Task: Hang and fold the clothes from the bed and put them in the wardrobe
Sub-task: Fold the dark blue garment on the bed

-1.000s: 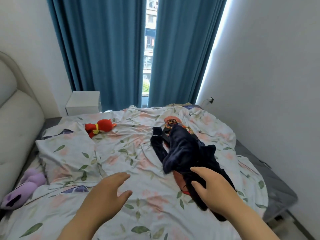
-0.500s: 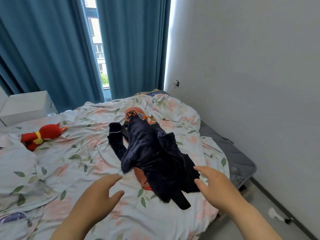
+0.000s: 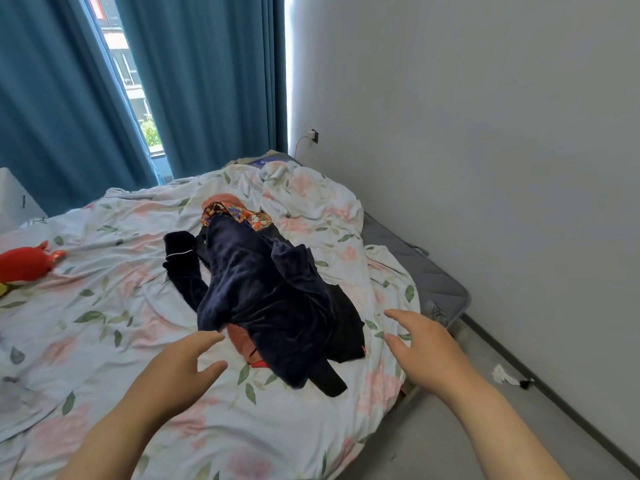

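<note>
A bed covered with a floral quilt in white, pink and green fills the left and middle of the scene, with a strip of grey mattress bare along its right edge. A plain white wall rises on the right, and blue curtains hang at the far side with a gap of window between them. On the quilt, right of centre, lies a crumpled pile of clothes: a dark navy velvety garment on top, one sleeve with pale piping stretched to the left, an orange-red garment poking from under its near edge, and a bright patterned fabric showing at the far end. The left hand hovers over the quilt just near-left of the pile, fingers relaxed and spread, holding nothing, its fingertips close to the navy garment's hem. The right hand hovers at the pile's right side near the bed's edge, fingers likewise loose and extended, grasping nothing. A red plush toy lies at the far left on the quilt. A white nightstand stands at the left edge. A scrap of white paper lies on the floor by the wall, and a charger plug sits in the wall socket
</note>
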`<state>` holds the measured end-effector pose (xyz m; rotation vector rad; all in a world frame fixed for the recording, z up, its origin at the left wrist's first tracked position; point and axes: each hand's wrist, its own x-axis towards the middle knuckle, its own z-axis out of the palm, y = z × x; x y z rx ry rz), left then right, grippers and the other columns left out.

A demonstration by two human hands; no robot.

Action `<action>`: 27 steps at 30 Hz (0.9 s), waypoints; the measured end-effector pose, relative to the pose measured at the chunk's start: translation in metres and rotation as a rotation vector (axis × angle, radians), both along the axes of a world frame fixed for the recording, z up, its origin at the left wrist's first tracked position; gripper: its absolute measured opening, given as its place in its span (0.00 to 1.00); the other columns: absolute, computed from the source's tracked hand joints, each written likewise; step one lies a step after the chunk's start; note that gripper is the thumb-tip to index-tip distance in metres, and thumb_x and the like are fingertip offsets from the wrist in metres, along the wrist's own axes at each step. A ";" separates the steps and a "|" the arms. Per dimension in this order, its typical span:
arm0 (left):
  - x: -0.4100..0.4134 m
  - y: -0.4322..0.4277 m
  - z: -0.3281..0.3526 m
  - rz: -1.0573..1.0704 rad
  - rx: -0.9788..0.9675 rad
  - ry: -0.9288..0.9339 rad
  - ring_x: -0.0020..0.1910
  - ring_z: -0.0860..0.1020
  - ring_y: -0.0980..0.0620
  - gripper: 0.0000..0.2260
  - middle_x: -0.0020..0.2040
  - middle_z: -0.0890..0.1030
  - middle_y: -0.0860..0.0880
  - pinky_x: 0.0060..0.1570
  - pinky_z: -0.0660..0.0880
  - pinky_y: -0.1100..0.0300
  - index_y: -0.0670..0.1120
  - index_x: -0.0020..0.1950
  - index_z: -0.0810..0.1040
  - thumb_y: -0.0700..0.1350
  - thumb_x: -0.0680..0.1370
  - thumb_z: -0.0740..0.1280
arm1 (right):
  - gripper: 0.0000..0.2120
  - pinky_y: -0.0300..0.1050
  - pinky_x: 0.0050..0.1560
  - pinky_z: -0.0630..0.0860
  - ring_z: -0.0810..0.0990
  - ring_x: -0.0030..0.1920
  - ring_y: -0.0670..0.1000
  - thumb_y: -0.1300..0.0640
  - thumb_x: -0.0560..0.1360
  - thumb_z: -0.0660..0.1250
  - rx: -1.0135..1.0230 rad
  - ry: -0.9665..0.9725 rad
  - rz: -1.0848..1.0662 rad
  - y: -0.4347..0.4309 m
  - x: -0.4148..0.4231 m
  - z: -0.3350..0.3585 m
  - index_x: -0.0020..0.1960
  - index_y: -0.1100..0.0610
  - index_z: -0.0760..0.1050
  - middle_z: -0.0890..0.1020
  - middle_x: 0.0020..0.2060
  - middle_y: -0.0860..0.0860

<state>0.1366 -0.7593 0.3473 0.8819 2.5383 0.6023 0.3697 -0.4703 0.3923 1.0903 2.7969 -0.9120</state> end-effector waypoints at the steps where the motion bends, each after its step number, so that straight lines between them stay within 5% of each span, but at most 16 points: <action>1: -0.004 0.003 -0.001 -0.006 0.003 -0.006 0.68 0.71 0.58 0.22 0.70 0.72 0.60 0.61 0.67 0.64 0.58 0.72 0.71 0.53 0.78 0.68 | 0.22 0.36 0.63 0.66 0.70 0.70 0.44 0.49 0.81 0.62 0.007 -0.016 0.006 0.001 -0.003 -0.001 0.75 0.45 0.66 0.70 0.72 0.41; 19: -0.063 0.092 -0.024 -0.052 0.009 -0.025 0.68 0.72 0.56 0.21 0.70 0.74 0.57 0.65 0.69 0.60 0.53 0.71 0.72 0.50 0.79 0.68 | 0.23 0.38 0.68 0.64 0.67 0.72 0.45 0.50 0.82 0.60 -0.014 -0.103 0.099 0.059 -0.073 -0.026 0.76 0.46 0.63 0.68 0.74 0.42; 24: -0.063 0.148 -0.042 0.025 0.012 -0.096 0.55 0.74 0.62 0.20 0.66 0.75 0.59 0.57 0.70 0.64 0.54 0.70 0.73 0.50 0.78 0.67 | 0.24 0.38 0.70 0.62 0.65 0.74 0.45 0.50 0.83 0.59 -0.067 -0.137 0.216 0.108 -0.105 -0.049 0.78 0.48 0.61 0.67 0.75 0.44; 27: -0.060 0.185 -0.055 0.086 -0.019 -0.152 0.62 0.74 0.60 0.20 0.65 0.76 0.60 0.58 0.69 0.64 0.56 0.70 0.73 0.52 0.78 0.67 | 0.24 0.38 0.69 0.62 0.66 0.73 0.46 0.50 0.83 0.59 -0.105 -0.146 0.288 0.149 -0.128 -0.065 0.78 0.48 0.61 0.67 0.75 0.44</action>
